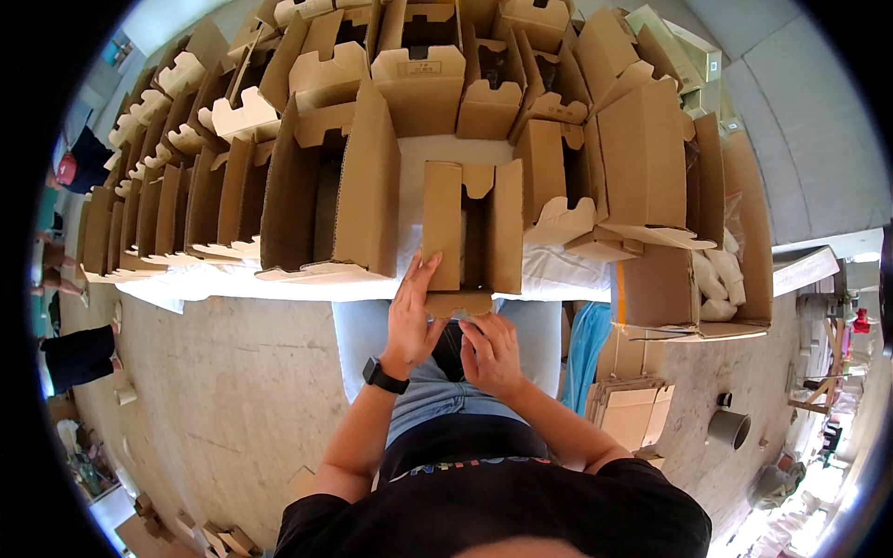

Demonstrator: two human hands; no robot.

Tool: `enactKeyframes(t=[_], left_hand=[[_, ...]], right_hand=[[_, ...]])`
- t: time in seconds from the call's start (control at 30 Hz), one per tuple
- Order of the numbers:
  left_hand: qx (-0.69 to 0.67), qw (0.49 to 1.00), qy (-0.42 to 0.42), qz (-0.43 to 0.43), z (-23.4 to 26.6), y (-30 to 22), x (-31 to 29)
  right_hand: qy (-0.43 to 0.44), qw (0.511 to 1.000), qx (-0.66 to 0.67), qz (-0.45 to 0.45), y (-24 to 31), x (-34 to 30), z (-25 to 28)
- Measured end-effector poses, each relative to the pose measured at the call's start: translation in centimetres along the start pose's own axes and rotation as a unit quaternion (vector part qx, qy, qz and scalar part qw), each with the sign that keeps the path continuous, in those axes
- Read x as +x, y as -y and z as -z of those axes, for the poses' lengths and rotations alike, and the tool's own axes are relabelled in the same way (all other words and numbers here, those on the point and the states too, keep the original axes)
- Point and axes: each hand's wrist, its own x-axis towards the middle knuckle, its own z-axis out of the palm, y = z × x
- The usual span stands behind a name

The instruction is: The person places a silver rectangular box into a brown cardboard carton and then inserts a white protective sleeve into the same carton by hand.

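Note:
An open, narrow brown cardboard box (pixel 445 223) lies in front of me at the table's near edge, its notched flap at the far end. A short end flap (pixel 458 303) hangs at its near end. My left hand (pixel 409 316), with a dark watch on the wrist, grips the box's near left corner, fingers stretched along its side and thumb by the flap. My right hand (pixel 493 353) has its fingers curled at the right part of that flap, thumb and fingertips close together on its edge. The inside of the box is in shadow.
Rows of open cardboard boxes (pixel 419 84) crowd the white-covered table (pixel 433 149). A larger box (pixel 330 205) stands close on the left. At right, a carton (pixel 656 288) holds white wrapped items (pixel 718 279). Flattened cardboard (pixel 633 414) and a bucket (pixel 728 430) are on the floor. People stand at far left.

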Motion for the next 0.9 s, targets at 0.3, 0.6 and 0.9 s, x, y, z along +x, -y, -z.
enactKeyframes(t=[0.3, 0.6, 0.9], left_hand=[[-0.059, 0.998, -0.001, 0.033, -0.2, 0.8, -0.2], [-0.272, 0.948, -0.127, 0.106, -2.0, 0.3, -0.5], [-0.427, 0.872, -0.096, 0.22, -2.5, -0.1, 0.6]], right_hand=[[0.116, 0.987, -0.105, -0.037, 0.1, -0.2, -0.2], [0.138, 0.98, -0.125, -0.065, -0.1, 0.9, 0.0], [0.131, 0.986, -0.082, -0.068, 0.2, 1.2, 0.6]])
